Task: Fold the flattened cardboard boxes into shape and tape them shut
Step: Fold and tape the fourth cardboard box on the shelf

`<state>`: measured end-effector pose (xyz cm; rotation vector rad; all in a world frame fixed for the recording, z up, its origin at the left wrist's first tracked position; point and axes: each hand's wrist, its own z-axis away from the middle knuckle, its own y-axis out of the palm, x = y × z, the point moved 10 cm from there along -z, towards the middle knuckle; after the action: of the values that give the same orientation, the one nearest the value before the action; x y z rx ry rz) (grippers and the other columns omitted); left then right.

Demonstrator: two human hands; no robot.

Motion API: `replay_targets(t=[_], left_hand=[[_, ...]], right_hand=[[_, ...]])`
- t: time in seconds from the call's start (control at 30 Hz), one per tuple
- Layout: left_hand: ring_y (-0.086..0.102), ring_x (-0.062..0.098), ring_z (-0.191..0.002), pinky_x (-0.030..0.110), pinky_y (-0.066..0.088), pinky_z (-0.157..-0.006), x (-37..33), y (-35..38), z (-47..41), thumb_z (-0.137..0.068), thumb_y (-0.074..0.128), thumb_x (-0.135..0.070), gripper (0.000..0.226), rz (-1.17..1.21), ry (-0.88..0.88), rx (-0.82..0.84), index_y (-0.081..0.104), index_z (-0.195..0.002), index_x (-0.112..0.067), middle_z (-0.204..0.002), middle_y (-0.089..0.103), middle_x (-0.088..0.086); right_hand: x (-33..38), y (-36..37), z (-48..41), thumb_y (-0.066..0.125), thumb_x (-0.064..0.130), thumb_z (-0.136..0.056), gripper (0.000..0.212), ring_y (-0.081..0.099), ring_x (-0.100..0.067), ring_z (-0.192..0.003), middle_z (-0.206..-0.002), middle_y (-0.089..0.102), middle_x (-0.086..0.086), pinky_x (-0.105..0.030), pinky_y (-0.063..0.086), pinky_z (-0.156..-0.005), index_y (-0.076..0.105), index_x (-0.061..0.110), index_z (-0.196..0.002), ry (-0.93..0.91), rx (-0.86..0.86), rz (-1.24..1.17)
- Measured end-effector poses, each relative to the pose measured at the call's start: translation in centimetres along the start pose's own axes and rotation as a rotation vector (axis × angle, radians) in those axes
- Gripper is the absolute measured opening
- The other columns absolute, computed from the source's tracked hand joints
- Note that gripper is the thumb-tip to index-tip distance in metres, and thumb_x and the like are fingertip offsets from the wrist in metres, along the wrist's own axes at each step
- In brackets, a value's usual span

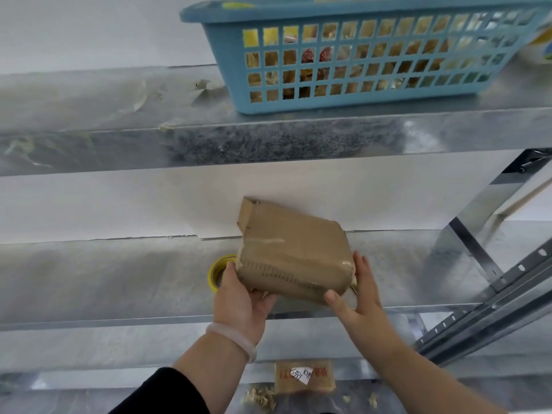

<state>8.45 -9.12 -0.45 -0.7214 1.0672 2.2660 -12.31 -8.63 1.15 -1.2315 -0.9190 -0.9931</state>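
Observation:
A folded brown cardboard box [291, 252], wrapped with clear tape, is tilted above the middle metal shelf [104, 279]. One flap at its upper left corner sticks up, creased. My left hand [242, 297] holds the box's lower left corner from below, thumb up along its left side. On the opposite side my right hand [358, 297] grips the right end, thumb on the front lower edge and fingers behind. A yellow roll of tape [215, 271] lies on the shelf just left of the box, partly hidden by my left hand.
A blue plastic basket [343, 55] with packed goods stands on the upper shelf [119, 127]. A small brown packet with a white label [303, 377] and cardboard scraps lie on the lowest shelf. A slotted metal upright [493, 297] slants at the right.

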Motion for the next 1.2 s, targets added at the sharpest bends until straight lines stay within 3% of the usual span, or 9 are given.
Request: replay_targets(t=[0.1, 0.17, 0.27, 0.37, 0.43, 0.57, 0.83, 1.1, 1.2], left_hand=[[0.067, 0.027, -0.087, 0.043, 0.059, -0.067, 0.5, -0.1, 0.1, -0.104, 0.036, -0.027, 0.029, -0.077, 0.01, 0.006, 0.061, -0.112, -0.015, -0.1, 0.068, 0.01], [0.065, 0.026, -0.102, 0.048, 0.058, -0.08, -0.3, -0.3, 0.0, -0.103, 0.038, -0.022, 0.03, -0.18, 0.108, 0.005, 0.055, -0.128, -0.025, -0.117, 0.064, 0.007], [0.056, 0.01, -0.111, 0.041, 0.045, -0.104, -3.5, 0.0, 0.7, -0.104, 0.035, -0.019, 0.037, -0.505, 0.416, -0.047, 0.053, -0.131, -0.036, -0.126, 0.057, -0.003], [0.055, -0.004, -0.109, 0.029, 0.043, -0.103, -5.2, 1.3, 2.2, -0.104, 0.035, -0.023, 0.034, -0.598, 0.593, 0.013, 0.055, -0.13, -0.032, -0.12, 0.059, -0.012], [0.051, -0.005, -0.111, 0.026, 0.04, -0.102, -4.8, 1.9, 1.9, -0.1, 0.036, -0.045, 0.036, -0.655, 0.566, 0.097, 0.05, -0.133, -0.042, -0.121, 0.054, -0.021], [0.042, 0.006, -0.115, 0.027, 0.033, -0.098, -5.0, 2.3, 0.9, -0.084, 0.041, -0.062, 0.06, -0.996, 0.69, 0.123, 0.036, -0.141, -0.045, -0.119, 0.044, -0.02], [0.044, 0.014, -0.105, 0.039, 0.041, -0.096, -4.6, 1.9, 0.2, -0.078, 0.04, -0.071, 0.039, -1.064, 0.674, 0.05, 0.043, -0.111, -0.05, -0.11, 0.042, -0.013], [0.049, 0.023, -0.103, 0.037, 0.041, -0.097, -5.4, 3.2, -1.4, -0.09, 0.053, -0.046, 0.018, -1.143, 0.684, 0.01, 0.051, -0.106, -0.038, -0.114, 0.043, -0.002], [0.049, 0.024, -0.105, 0.036, 0.04, -0.097, -5.6, 3.6, -2.6, -0.095, 0.045, -0.046, 0.015, -1.267, 0.603, 0.013, 0.05, -0.105, -0.037, -0.117, 0.041, -0.001]], right_hand=[[1.2, -0.9, -0.3, 0.055, 0.048, -0.087, 0.073, 0.04, 0.017, -0.125, -0.145, 0.043, 0.02, -0.005, 0.035, -0.102, 0.024, 0.038, -0.152, -0.042, -0.074, -0.133], [1.7, -1.5, -0.7, 0.048, 0.043, -0.094, 0.062, 0.044, 0.014, -0.121, -0.139, 0.046, 0.024, 0.001, 0.033, -0.091, 0.026, 0.041, -0.152, -0.023, -0.101, -0.107], [1.7, -2.1, -1.1, 0.044, 0.044, -0.098, 0.057, 0.042, -0.005, -0.129, -0.139, 0.045, 0.018, -0.021, 0.031, -0.105, 0.026, 0.039, -0.152, 0.012, -0.123, -0.085], [2.1, -2.6, -1.2, 0.044, 0.043, -0.099, 0.034, 0.052, -0.015, -0.122, -0.125, 0.057, 0.011, -0.032, 0.04, -0.099, 0.048, 0.036, -0.132, 0.007, -0.18, 0.035], [2.4, -2.8, -1.5, 0.045, 0.042, -0.098, 0.033, 0.055, -0.017, -0.118, -0.12, 0.06, 0.009, -0.035, 0.044, -0.097, 0.048, 0.038, -0.131, 0.016, -0.193, 0.093], [2.7, -2.2, -2.1, 0.046, 0.038, -0.1, 0.062, 0.048, -0.011, -0.121, -0.134, 0.044, 0.018, -0.032, 0.041, -0.104, 0.012, 0.049, -0.151, 0.027, -0.099, 0.127], [2.5, -1.6, -3.8, 0.034, 0.046, -0.101, 0.011, 0.049, -0.018, -0.107, -0.124, 0.045, 0.001, -0.037, 0.046, -0.09, 0.038, 0.043, -0.112, 0.057, -0.148, 0.182], [3.2, -1.9, -5.7, 0.029, 0.041, -0.104, 0.022, 0.056, -0.013, -0.081, -0.093, 0.06, 0.003, -0.038, 0.051, -0.076, 0.05, 0.035, -0.099, 0.086, -0.186, 0.335], [3.3, -1.7, -6.6, 0.024, 0.045, -0.103, 0.028, 0.059, -0.018, -0.085, -0.105, 0.062, -0.001, -0.044, 0.054, -0.081, 0.05, 0.037, -0.109, 0.124, -0.098, 0.423]])
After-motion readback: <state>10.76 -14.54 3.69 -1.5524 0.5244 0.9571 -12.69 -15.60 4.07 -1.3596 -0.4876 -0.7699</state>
